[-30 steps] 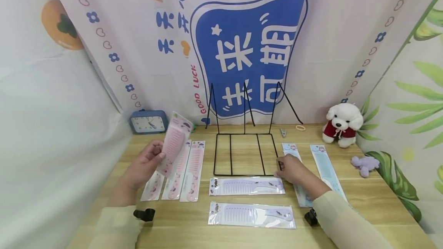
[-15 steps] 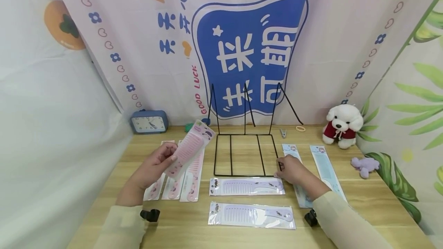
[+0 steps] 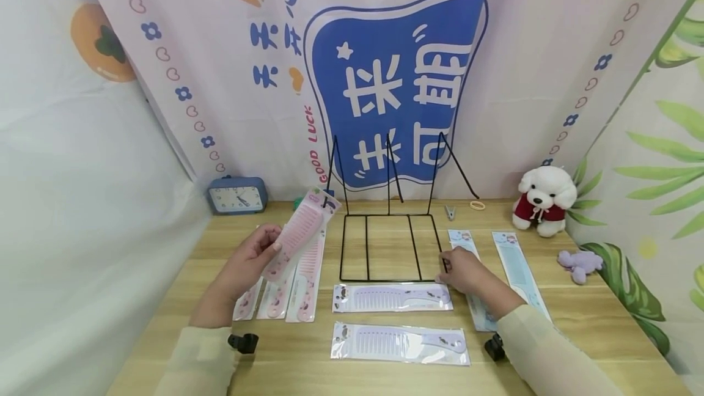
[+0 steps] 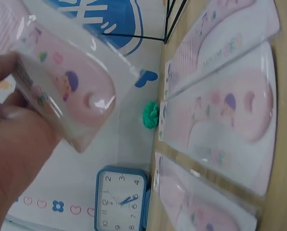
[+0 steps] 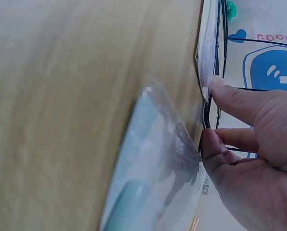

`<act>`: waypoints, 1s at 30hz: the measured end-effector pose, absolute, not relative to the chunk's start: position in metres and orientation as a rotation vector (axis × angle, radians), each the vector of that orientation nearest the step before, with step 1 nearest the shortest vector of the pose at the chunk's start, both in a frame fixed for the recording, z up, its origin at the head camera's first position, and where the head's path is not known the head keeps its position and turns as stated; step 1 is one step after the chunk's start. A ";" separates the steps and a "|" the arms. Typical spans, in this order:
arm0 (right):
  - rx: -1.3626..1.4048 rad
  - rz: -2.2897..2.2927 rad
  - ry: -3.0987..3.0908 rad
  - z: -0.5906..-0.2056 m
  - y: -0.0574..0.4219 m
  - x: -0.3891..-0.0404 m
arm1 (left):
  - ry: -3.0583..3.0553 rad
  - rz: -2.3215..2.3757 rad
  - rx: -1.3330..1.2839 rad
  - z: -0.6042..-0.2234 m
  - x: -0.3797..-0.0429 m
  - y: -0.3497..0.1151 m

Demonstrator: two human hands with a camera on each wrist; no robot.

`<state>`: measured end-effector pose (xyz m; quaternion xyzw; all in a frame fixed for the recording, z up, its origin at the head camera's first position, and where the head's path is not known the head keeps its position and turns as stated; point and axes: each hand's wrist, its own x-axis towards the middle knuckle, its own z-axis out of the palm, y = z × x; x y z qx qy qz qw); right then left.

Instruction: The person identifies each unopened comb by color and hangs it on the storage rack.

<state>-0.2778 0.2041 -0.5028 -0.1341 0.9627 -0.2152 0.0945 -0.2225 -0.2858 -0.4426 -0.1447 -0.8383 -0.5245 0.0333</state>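
Observation:
My left hand (image 3: pixel 247 264) pinches a packaged pink comb (image 3: pixel 302 231) by its lower end, tilted with its top to the right. The comb is raised over several packaged pink combs (image 3: pixel 305 289) lying on the table. In the left wrist view, the thumb (image 4: pixel 8 65) presses the clear sleeve near the comb's handle. My right hand (image 3: pixel 464 271) holds the front right corner of a black wire rack (image 3: pixel 396 280) between thumb and fingers. Just in front of the rack lies a packaged purple comb (image 3: pixel 379 298), with another purple comb (image 3: pixel 396 342) nearer me.
Two packaged blue combs (image 3: pixel 519 264) lie at the right, one partly hidden under my right arm. A blue clock (image 3: pixel 238 195) stands back left. Along the back right are a grey clip (image 3: pixel 450 212), a ring-shaped band (image 3: pixel 477 205), a white plush dog (image 3: pixel 544 200) and a purple plush toy (image 3: pixel 580 263).
My left hand has carried the raised pink comb rightward, towards the rack, and its top now leans further right. My right hand stays on the rack's corner.

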 end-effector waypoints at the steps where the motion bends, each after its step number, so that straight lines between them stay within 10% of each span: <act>1: -0.392 -0.639 2.853 -0.503 0.204 -0.278 | -2.591 -1.600 -0.401 -0.442 -0.224 -0.283; 13: -0.366 -0.624 2.841 -0.505 0.204 -0.276 | -2.652 -1.633 0.160 -0.424 -0.253 -0.231; 30: -0.402 -0.584 2.873 -0.502 0.204 -0.277 | -2.620 -1.690 0.256 -0.422 -0.315 -0.209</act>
